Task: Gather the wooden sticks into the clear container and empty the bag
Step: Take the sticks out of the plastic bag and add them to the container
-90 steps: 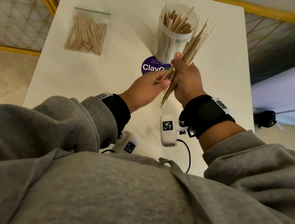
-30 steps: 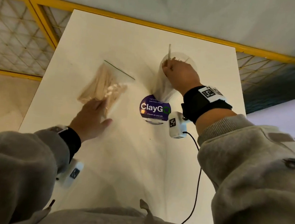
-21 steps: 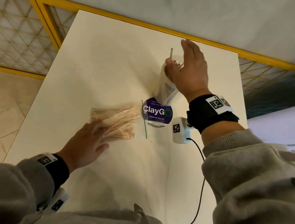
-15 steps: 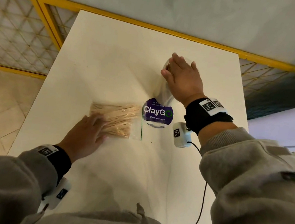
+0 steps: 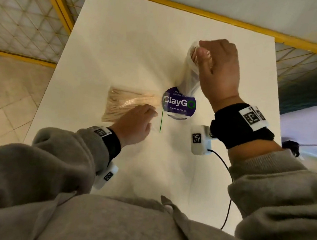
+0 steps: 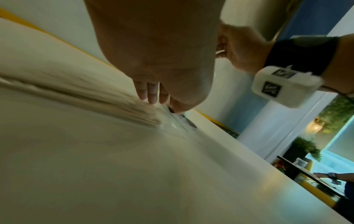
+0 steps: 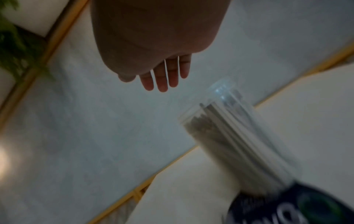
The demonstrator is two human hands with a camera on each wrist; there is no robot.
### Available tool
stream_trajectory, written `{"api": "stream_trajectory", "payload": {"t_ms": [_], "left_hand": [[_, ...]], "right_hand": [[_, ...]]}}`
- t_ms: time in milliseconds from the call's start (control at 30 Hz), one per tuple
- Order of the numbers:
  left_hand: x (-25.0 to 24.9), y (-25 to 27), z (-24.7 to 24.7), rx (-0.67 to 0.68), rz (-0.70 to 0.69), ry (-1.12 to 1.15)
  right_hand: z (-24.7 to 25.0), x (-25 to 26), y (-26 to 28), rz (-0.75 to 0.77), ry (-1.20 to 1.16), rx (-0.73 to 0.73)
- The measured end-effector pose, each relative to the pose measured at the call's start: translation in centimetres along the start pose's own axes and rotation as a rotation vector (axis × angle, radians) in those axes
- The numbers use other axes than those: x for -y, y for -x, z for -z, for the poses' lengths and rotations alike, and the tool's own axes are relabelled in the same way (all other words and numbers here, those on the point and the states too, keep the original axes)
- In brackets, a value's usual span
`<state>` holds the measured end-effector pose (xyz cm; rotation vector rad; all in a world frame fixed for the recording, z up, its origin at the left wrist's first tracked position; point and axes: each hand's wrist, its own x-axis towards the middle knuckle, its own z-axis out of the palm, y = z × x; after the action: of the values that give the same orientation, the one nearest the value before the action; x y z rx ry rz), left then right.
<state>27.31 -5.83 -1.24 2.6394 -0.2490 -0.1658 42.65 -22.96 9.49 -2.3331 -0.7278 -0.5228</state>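
Observation:
A clear zip bag (image 5: 123, 103) full of flat wooden sticks lies on the white table (image 5: 124, 36), its green zip line toward the middle. My left hand (image 5: 151, 112) is on the bag's zip end; in the left wrist view its fingertips (image 6: 151, 97) and thumb pinch the plastic by the stick ends of the bag (image 6: 95, 104). The clear container (image 5: 188, 79) stands upright behind a purple sticker, packed with sticks. My right hand (image 5: 203, 53) hovers over its mouth. In the right wrist view that hand (image 7: 162, 81) has straight, empty fingers above the container (image 7: 239, 136).
A round purple "ClayGo" sticker (image 5: 179, 104) lies flat at the container's base. A yellow railing (image 5: 187, 5) runs along the table's far edge and left side. A black cable (image 5: 230, 188) hangs from my right wrist camera over the near table.
The right hand put its bundle of sticks into the container, pressed them down and now lifts off. The left hand dragged the bag from far left to beside the sticker and shifted to its zip end.

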Motion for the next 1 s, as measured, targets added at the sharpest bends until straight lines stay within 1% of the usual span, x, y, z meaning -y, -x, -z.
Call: {"api": "stream_trajectory", "payload": {"t_ms": [33,67,100,167,233,267,300,333,367,433,500,567,667,767,833,900,1000], "left_hand": [[-0.9,-0.6,-0.4,0.012,-0.005,0.029],[-1.4,-1.1,-1.0,0.024,0.009,0.043],[-2.0,-1.4,-1.5,0.035,0.039,0.038],[-2.8,-1.9,-2.1,0.014,0.097,0.038],[-3.1,-1.9,-2.4,-0.023,0.193,0.124],[-3.3,-1.9,-2.5,-0.017,0.256,0.175],[-3.4,-1.8,-2.5,0.003,0.315,0.212],[-3.5,-1.7,-2.6,0.021,0.355,0.232],[-3.6,-1.6,-2.5,0.043,0.382,0.235],[-3.8,-1.1,-2.7,0.081,0.388,0.21],[-4.2,-0.6,-2.8,0.138,0.363,0.183],[-4.7,-0.3,-2.6,0.17,0.357,0.269],[-5.5,-0.1,-1.7,0.142,0.419,0.529],[-6.3,-0.3,-0.2,0.061,0.445,0.721],[-7.2,-0.3,1.0,-0.007,0.452,0.816],[-7.9,-0.5,2.0,-0.032,0.461,0.819],[-9.1,0.0,3.4,-0.069,0.441,0.65]], "right_hand": [[0.1,0.8,1.5,-0.042,-0.099,0.001],[0.1,1.6,3.1,-0.132,-0.169,0.064],[0.1,2.1,4.9,-0.256,-0.196,0.178],[-0.6,2.1,8.2,-0.493,-0.17,0.489],[-1.6,1.1,11.2,-0.637,-0.158,0.776],[-1.9,0.6,12.3,-0.706,-0.171,0.867],[-2.1,0.2,13.2,-0.78,-0.208,0.915],[-2.2,0.1,14.0,-0.861,-0.275,0.921],[-2.2,0.0,14.5,-0.94,-0.361,0.897],[-2.0,0.4,15.3,-1.055,-0.511,0.83],[-1.7,1.1,15.5,-1.093,-0.605,0.821],[-1.7,1.8,15.5,-1.067,-0.637,0.845],[-1.3,2.5,14.8,-1.045,-0.646,0.82],[-0.6,2.6,13.6,-1.162,-0.787,0.776],[0.1,2.8,12.8,-1.218,-0.879,0.817],[0.7,3.0,11.9,-1.173,-0.845,0.865],[2.1,4.5,10.6,-0.947,-0.658,0.947]]}}
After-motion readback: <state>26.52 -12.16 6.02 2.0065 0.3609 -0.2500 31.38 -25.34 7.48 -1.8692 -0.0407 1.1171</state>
